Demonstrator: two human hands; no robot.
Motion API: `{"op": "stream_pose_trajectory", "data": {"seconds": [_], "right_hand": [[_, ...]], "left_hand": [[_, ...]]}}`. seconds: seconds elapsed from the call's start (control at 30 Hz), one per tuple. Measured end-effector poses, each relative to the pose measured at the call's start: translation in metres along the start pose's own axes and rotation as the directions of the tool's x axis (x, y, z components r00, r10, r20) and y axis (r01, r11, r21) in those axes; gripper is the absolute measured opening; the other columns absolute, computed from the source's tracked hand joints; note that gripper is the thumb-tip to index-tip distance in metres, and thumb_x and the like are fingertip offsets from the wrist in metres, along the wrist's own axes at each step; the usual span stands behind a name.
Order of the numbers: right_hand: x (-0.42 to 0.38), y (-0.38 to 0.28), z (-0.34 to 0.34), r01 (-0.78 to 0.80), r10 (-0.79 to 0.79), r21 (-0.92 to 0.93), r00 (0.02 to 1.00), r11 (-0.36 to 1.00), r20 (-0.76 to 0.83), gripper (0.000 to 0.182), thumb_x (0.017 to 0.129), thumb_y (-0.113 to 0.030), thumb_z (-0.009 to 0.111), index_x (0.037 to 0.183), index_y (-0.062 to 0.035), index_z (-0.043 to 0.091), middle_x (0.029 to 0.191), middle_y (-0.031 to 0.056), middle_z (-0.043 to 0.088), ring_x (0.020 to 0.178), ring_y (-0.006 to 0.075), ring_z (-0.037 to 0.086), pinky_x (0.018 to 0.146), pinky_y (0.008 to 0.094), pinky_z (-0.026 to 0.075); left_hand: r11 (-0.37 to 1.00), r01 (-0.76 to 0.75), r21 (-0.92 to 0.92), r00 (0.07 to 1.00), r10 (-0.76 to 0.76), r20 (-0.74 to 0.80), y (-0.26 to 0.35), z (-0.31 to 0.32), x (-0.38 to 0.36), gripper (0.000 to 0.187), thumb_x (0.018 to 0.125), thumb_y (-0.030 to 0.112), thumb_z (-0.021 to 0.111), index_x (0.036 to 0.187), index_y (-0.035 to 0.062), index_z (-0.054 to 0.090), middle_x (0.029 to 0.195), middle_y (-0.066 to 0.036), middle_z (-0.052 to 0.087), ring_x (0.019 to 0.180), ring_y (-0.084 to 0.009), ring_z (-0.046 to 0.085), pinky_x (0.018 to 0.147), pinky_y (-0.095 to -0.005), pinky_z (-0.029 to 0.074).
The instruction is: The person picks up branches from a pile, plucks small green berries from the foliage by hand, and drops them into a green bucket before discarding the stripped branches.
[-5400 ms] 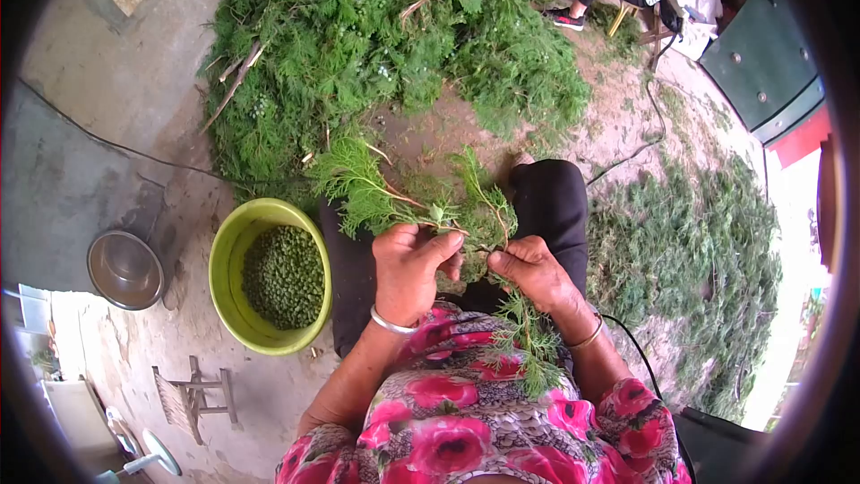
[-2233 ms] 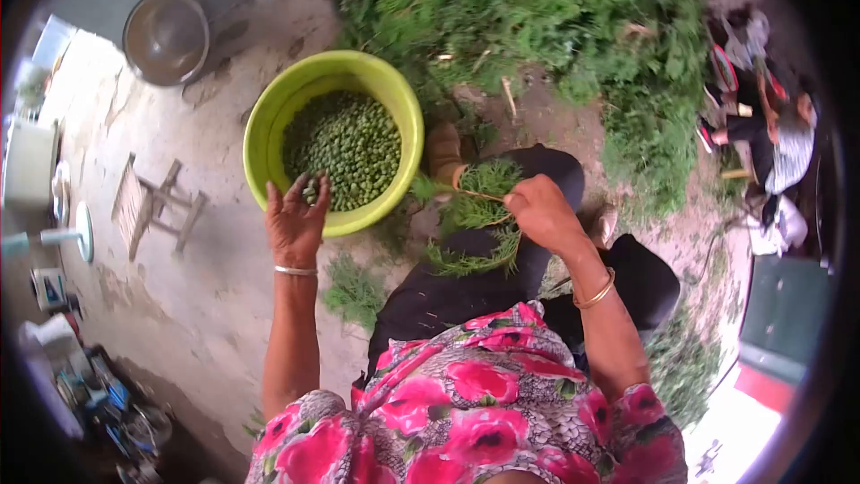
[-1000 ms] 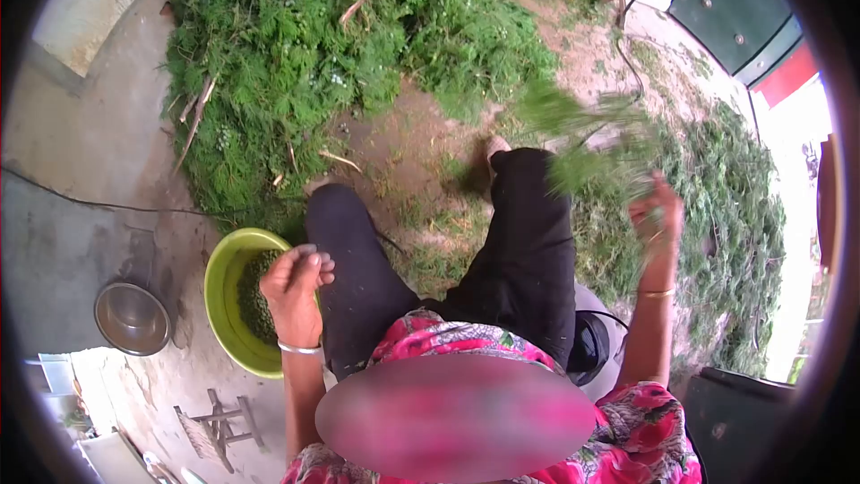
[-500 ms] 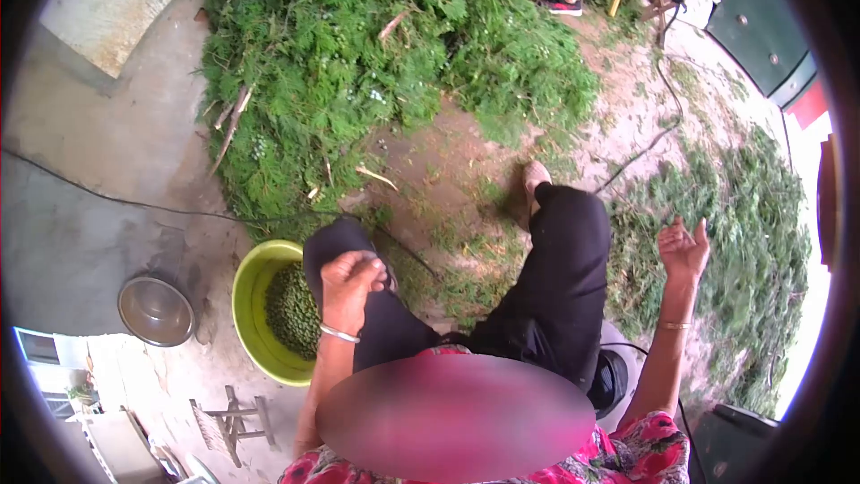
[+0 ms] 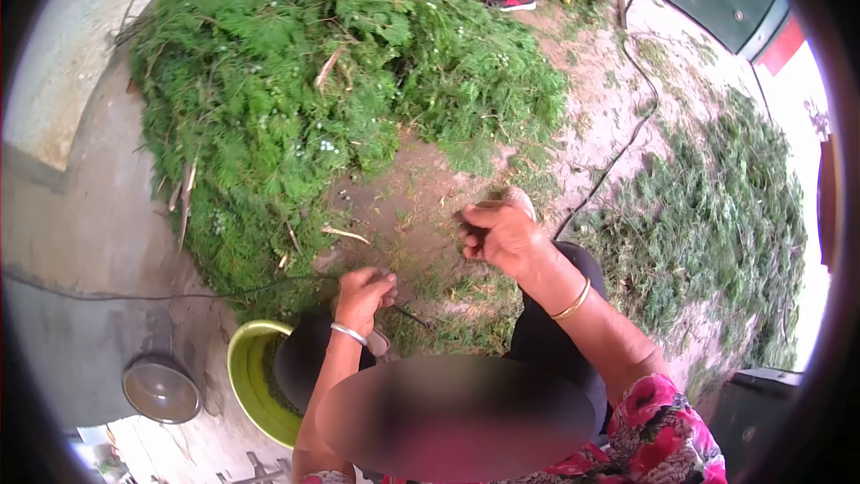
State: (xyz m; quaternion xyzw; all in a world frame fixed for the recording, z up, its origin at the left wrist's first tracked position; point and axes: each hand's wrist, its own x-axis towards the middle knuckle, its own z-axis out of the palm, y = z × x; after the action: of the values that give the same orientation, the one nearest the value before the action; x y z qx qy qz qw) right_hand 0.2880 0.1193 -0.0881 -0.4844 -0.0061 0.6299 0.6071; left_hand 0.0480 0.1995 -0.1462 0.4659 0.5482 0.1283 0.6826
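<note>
My left hand [image 5: 363, 298], with a silver bangle at the wrist, is closed above my left knee, beside the green bucket. Its thumb and fingers are pressed together; anything in them is hidden. In front of me over the bare ground is my right hand [image 5: 506, 237], a gold bangle on its wrist. Its bent fingers are apart, reaching left, and no held thing shows. The yellow-green bucket [image 5: 240, 376] stands left of my left leg; my knee covers most of its inside. Ahead lies a large heap of green leafy branches [image 5: 296, 81].
A metal bowl [image 5: 161, 390] sits left of the bucket. Flattened greenery [image 5: 717, 215] spreads at right. Black cables [image 5: 627, 139] cross the ground. A person with black shoes [image 5: 512, 2] sits at the far side. A small stool [image 5: 255, 471] is partly visible at the bottom.
My right hand has swung from the far right, where it was open palm up, to the middle. The view has shifted, and my left hand stays closed near my left knee.
</note>
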Motion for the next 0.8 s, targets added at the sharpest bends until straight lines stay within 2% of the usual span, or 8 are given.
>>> {"op": "stream_pose_trajectory", "data": {"seconds": [0.07,0.13,0.23,0.3,0.47,0.6,0.7,0.8], "right_hand": [[0.01,-0.004,0.007,-0.019,0.019,-0.043,1.0,0.999,0.009,0.013,0.086,-0.016,0.059,0.087,-0.0029,0.059,0.072,0.0052,0.057,0.056,0.0136,0.05,0.054,0.0307,0.043],[0.017,-0.012,0.008,0.11,-0.083,-0.34,0.992,0.934,0.095,0.018,0.084,-0.015,0.06,0.081,0.003,0.059,0.067,0.0084,0.058,0.058,0.0156,0.052,0.053,0.03,0.044],[0.013,-0.021,0.005,0.036,-0.021,-0.39,0.999,0.92,0.042,0.022,0.086,-0.017,0.058,0.083,0.005,0.059,0.07,0.0093,0.059,0.06,0.015,0.052,0.059,0.0273,0.044],[0.01,-0.025,-0.01,-0.187,0.186,-0.112,0.982,0.976,-0.014,0.025,0.087,-0.017,0.057,0.09,0.0071,0.058,0.073,0.0105,0.059,0.064,0.015,0.053,0.063,0.0259,0.042],[0.009,-0.067,-0.037,0.052,-0.021,0.099,0.955,0.994,-0.296,0.021,0.09,-0.009,0.05,0.103,0.0067,0.055,0.076,0.0101,0.059,0.07,0.0147,0.054,0.064,0.0255,0.043],[0.02,-0.064,-0.049,-0.05,0.146,0.258,0.918,0.965,-0.369,0.015,0.088,-0.008,0.054,0.098,0.0034,0.056,0.071,0.009,0.058,0.063,0.0174,0.057,0.062,0.0289,0.048],[0.03,-0.064,-0.046,-0.132,0.204,0.257,0.94,0.957,-0.275,0.015,0.091,-0.011,0.053,0.101,0.0002,0.056,0.073,0.0031,0.057,0.063,0.0076,0.051,0.057,0.0215,0.04],[0.04,-0.065,-0.046,-0.169,0.241,0.257,0.929,0.952,-0.281,0.015,0.092,-0.01,0.051,0.099,0.0021,0.056,0.07,0.0033,0.056,0.059,0.0073,0.047,0.055,0.0219,0.039]], "left_hand": [[0.999,0.012,0.038,0.999,-0.014,0.048,0.002,0.013,0.037,0.015,0.081,0.009,0.063,0.092,-0.0006,0.06,0.08,-0.007,0.063,0.067,-0.015,0.061,0.057,-0.0255,0.049],[0.994,0.016,0.112,0.991,-0.031,0.133,0.0,0.026,0.079,0.02,0.08,0.011,0.065,0.096,-0.0002,0.059,0.085,-0.005,0.062,0.072,-0.0134,0.06,0.058,-0.0248,0.049],[0.963,-0.078,0.258,0.975,0.019,0.222,-0.004,0.054,0.146,0.029,0.079,0.013,0.067,0.102,-0.0014,0.058,0.088,-0.006,0.062,0.074,-0.0122,0.059,0.06,-0.0241,0.048],[0.962,-0.074,0.263,0.965,0.002,0.263,-0.001,0.076,0.185,0.043,0.076,0.016,0.07,0.112,-0.0032,0.054,0.093,-0.009,0.063,0.078,-0.0133,0.06,0.063,-0.0253,0.049],[0.794,-0.376,0.478,0.925,0.295,0.239,-0.016,0.13,0.3,0.063,0.071,0.03,0.073,0.118,-0.0058,0.049,0.109,-0.027,0.056,0.101,-0.033,0.056,0.087,-0.04,0.045],[0.652,-0.425,0.628,0.905,0.317,0.284,0.005,0.184,0.356,0.072,0.072,0.027,0.074,0.127,-0.0042,0.04,0.121,-0.025,0.049,0.111,-0.0353,0.049,0.09,-0.0415,0.043],[0.479,-0.504,0.719,0.851,0.416,0.32,0.005,0.23,0.382,0.083,0.07,0.03,0.075,0.133,-0.0016,0.032,0.132,-0.028,0.035,0.125,-0.0414,0.034,0.102,-0.0474,0.032],[0.277,-0.429,0.86,0.87,0.384,0.31,0.01,0.278,0.39,0.1,0.068,0.034,0.076,0.14,0.0014,0.014,0.143,-0.026,0.009,0.131,-0.0508,0.008,0.1,-0.0665,0.018]]}}
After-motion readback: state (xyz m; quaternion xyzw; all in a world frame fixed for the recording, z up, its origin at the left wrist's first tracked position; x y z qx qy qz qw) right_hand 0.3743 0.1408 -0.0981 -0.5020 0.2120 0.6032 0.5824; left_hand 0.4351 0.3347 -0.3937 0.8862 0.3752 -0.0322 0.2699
